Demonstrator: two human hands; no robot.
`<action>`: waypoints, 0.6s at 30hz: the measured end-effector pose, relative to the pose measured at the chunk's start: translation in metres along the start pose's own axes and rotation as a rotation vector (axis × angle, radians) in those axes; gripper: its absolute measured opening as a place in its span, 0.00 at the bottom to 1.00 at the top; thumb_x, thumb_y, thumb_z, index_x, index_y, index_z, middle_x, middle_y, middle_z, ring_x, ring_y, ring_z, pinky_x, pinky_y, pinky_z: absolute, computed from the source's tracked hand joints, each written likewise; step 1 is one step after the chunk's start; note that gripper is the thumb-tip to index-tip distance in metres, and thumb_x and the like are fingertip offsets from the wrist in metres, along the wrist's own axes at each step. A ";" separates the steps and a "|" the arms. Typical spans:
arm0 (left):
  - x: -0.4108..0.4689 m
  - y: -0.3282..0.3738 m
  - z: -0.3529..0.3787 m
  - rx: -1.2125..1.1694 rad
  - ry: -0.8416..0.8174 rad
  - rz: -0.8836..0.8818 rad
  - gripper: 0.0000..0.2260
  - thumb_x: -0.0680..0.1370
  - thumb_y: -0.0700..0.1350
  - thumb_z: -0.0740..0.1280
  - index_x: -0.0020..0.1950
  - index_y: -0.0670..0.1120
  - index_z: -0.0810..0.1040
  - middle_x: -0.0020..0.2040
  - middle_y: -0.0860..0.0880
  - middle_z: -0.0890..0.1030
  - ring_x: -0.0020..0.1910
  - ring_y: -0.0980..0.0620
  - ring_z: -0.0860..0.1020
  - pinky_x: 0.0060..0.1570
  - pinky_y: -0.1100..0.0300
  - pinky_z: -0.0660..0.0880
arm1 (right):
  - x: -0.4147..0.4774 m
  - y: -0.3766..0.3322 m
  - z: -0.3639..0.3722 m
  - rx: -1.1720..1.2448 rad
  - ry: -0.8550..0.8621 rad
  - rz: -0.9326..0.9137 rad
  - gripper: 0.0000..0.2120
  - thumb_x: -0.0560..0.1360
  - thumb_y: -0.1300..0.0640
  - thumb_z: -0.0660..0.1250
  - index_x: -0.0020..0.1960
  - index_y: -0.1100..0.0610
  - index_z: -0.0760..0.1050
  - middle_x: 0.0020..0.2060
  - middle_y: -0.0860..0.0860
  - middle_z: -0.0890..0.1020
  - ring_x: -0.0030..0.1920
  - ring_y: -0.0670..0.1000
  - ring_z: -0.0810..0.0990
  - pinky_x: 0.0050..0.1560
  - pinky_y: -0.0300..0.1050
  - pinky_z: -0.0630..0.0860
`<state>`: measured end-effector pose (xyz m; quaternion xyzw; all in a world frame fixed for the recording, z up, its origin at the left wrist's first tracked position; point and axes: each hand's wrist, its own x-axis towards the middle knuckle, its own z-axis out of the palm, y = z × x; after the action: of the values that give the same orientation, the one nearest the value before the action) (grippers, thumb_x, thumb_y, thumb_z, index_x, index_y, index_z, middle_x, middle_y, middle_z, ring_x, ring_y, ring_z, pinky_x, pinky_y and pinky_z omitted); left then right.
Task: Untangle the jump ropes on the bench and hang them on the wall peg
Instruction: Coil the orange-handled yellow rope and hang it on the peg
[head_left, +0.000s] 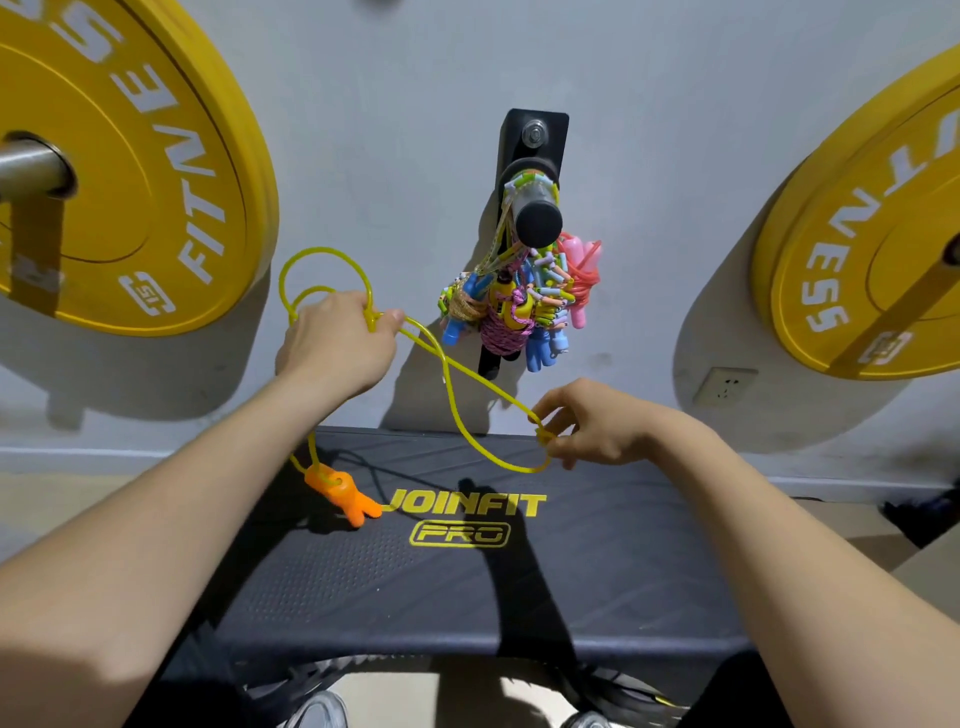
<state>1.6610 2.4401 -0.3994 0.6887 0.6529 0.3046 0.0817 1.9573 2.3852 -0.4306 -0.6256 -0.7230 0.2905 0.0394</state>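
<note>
Gripping a thin, translucent yellow jump rope (457, 410) above the table (467, 587): left hand (337, 338) curled round two upright loops, right hand (587, 421) pinching a sagging loop. Ending in orange handles (340, 491) lying on the table, left side.

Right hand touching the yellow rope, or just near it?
Touching. The head view shows the right hand pinching the yellow rope between thumb and fingertips, at the end of its loop above the bench.

Single head-worn wide-angle view, from above bench (597, 571) near edge, facing wall (389, 104), tilted down. Close range: bench far edge mid-frame, wall peg (537, 221) upper centre. Fisheye bend at frame edges.
</note>
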 end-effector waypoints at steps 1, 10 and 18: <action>0.002 -0.003 -0.001 0.039 0.005 -0.019 0.20 0.83 0.60 0.64 0.40 0.47 0.71 0.47 0.42 0.79 0.54 0.34 0.77 0.47 0.47 0.70 | 0.000 0.002 0.001 0.096 -0.013 0.011 0.17 0.81 0.62 0.69 0.69 0.57 0.73 0.52 0.53 0.88 0.42 0.52 0.89 0.40 0.40 0.80; 0.000 -0.017 0.003 0.468 -0.589 -0.072 0.26 0.83 0.63 0.64 0.64 0.41 0.80 0.63 0.39 0.82 0.63 0.38 0.80 0.60 0.50 0.77 | -0.007 0.002 -0.008 0.233 0.247 -0.070 0.11 0.86 0.61 0.62 0.53 0.58 0.83 0.38 0.52 0.89 0.38 0.48 0.86 0.46 0.50 0.80; -0.003 -0.021 -0.004 0.524 -0.916 -0.190 0.32 0.75 0.68 0.73 0.65 0.42 0.77 0.57 0.43 0.80 0.39 0.45 0.83 0.20 0.66 0.73 | -0.014 -0.022 -0.012 0.158 0.529 -0.189 0.14 0.86 0.48 0.62 0.46 0.53 0.76 0.29 0.50 0.82 0.30 0.44 0.82 0.37 0.43 0.74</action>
<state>1.6408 2.4385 -0.4077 0.6863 0.6639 -0.2092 0.2108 1.9460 2.3759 -0.4066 -0.6045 -0.7177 0.1677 0.3022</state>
